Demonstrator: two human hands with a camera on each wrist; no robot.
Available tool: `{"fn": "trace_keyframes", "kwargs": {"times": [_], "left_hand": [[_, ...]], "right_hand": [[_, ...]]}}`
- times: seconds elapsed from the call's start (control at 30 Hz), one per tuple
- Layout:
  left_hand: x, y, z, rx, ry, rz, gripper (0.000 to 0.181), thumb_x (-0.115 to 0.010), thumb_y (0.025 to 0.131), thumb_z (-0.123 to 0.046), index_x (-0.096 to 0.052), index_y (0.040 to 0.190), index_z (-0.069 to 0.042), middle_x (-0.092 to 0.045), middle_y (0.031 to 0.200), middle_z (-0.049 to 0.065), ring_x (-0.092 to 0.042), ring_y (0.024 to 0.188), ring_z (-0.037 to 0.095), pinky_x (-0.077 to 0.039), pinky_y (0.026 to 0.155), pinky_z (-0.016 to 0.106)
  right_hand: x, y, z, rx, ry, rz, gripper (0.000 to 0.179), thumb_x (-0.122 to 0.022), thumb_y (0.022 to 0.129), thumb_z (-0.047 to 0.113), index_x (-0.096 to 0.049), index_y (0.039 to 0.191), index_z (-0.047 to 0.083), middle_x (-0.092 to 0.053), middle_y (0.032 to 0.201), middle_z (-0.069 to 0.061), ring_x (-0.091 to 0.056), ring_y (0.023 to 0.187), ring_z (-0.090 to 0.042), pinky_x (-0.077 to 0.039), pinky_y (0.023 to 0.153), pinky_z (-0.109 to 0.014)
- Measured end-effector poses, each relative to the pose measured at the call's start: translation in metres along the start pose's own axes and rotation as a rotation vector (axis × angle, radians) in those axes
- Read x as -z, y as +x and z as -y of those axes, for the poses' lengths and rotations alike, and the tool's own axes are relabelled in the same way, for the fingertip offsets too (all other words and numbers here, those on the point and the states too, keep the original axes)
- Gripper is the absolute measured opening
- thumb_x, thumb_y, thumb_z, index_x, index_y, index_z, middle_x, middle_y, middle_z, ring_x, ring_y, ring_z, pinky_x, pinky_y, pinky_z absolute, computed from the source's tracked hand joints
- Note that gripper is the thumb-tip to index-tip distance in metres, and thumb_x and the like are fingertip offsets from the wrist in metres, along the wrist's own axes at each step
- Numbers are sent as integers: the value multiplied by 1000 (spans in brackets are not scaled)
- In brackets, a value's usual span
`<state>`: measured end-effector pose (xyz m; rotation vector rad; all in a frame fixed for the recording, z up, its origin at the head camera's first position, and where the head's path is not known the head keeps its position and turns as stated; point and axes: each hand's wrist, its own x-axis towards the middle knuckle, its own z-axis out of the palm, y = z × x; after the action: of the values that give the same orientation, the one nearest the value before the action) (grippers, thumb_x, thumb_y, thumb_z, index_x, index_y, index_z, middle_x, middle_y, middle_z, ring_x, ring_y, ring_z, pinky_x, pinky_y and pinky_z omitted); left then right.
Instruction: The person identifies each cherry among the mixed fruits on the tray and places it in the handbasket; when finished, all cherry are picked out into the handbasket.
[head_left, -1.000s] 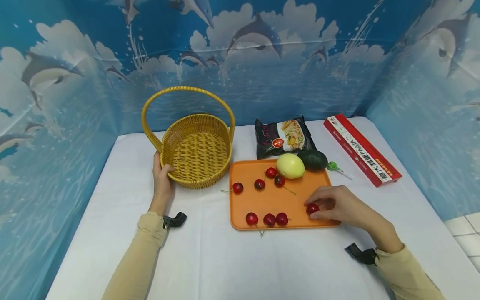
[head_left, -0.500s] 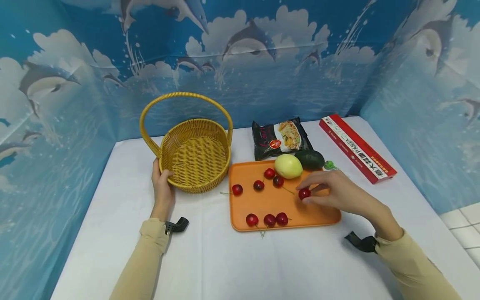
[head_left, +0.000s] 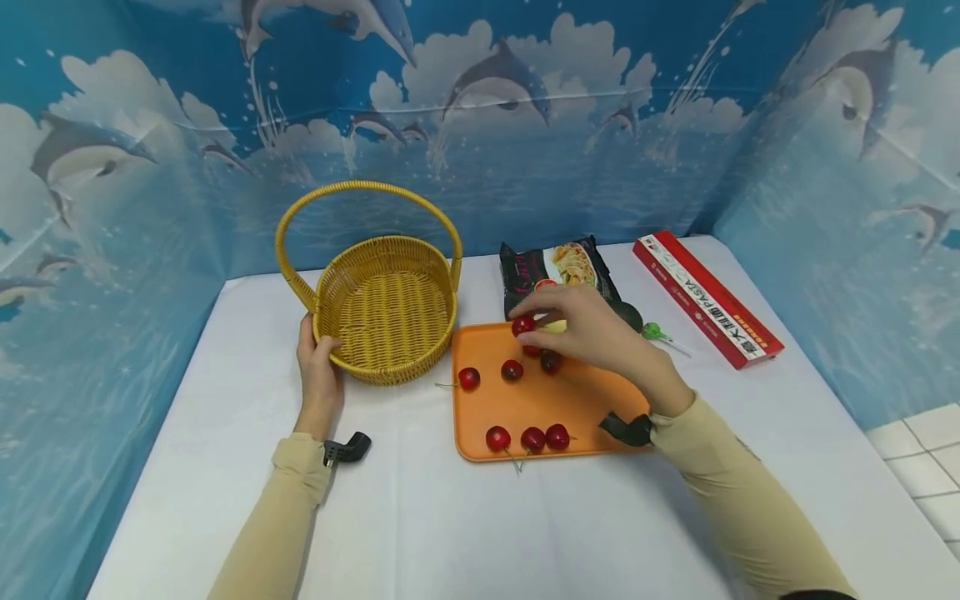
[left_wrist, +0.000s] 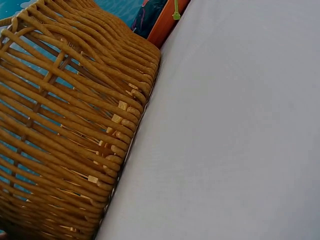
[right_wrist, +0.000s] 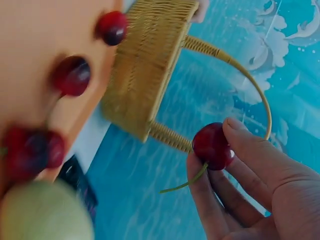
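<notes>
My left hand (head_left: 318, 375) grips the left side of a yellow wicker basket (head_left: 393, 317), thumb over its rim. Nothing lies inside the basket. In the left wrist view, its woven wall (left_wrist: 75, 110) fills the left side. My right hand (head_left: 588, 329) pinches a dark red cherry (right_wrist: 212, 146) between thumb and fingers, its green stem hanging free. That hand is above the back of an orange tray (head_left: 525, 408), partly hiding a pale yellow-green, lemon-like fruit (right_wrist: 45, 215). Several other cherries lie on the tray, including one near its left edge (head_left: 468, 378) and a front row (head_left: 498, 438).
Behind the tray lies a black noodle packet (head_left: 517, 275). A dark green fruit (head_left: 628, 315) shows beyond the right hand, beside a green lollipop (head_left: 654, 331). A red pasta box (head_left: 708, 300) lies at the back right. Dolphin-printed cloth (head_left: 480, 167) walls the table.
My right hand has lifted the cherry from the tray's right part and carried it left and toward the back. The left hand stays on the basket. The head view has shifted slightly.
</notes>
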<state>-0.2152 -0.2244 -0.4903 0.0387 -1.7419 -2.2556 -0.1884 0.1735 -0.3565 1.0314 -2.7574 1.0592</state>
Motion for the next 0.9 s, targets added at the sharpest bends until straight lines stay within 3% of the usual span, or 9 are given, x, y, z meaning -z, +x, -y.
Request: {"fn": "trace_keyframes", "kwargs": {"times": [0.2,0.47,0.6,0.7,0.9], "left_hand": [[0,1,-2,16,-17,-1,72,-44,91,1,-39,161,-16,-37,164,13,-38,151,30,-32,127,40],[-1,0,-3,7,-5,-11,69,-44,91,1,-40,160,-12,-39,162,16,-40,149,31,-33,126,40],[0,1,-3,8,-4,-15,69,-45,91,0,-41,159,-12,-40,162,14,-40,150,30,-32,127,40],[1,1,-2,5,-10,-27,69,-45,91,0,-41,159,-11,-41,162,15,-40,149,30,-33,126,40],[1,1,-2,-5,-8,-22,70,-46,91,0,-40,160,-10,-39,163,15,-38,151,31,-31,128,42]], "right_hand": [[-27,44,17,34,-18,-4,27,-81,94,20,-78,120,13,-77,114,-2,-71,105,-18,-62,91,-38],[-77,79,35,46,-61,2,30,-80,94,19,-77,121,6,-77,115,-7,-73,103,-19,-61,89,-34],[-92,88,36,33,-85,20,33,-79,95,16,-74,125,4,-75,120,-10,-72,106,-21,-61,90,-33],[-99,90,37,52,-116,29,39,-78,96,16,-70,132,2,-73,128,-12,-69,115,-25,-59,98,-37],[-98,79,39,86,-116,-22,47,-78,96,17,-66,139,3,-68,138,-13,-64,129,-29,-54,109,-44]]}}
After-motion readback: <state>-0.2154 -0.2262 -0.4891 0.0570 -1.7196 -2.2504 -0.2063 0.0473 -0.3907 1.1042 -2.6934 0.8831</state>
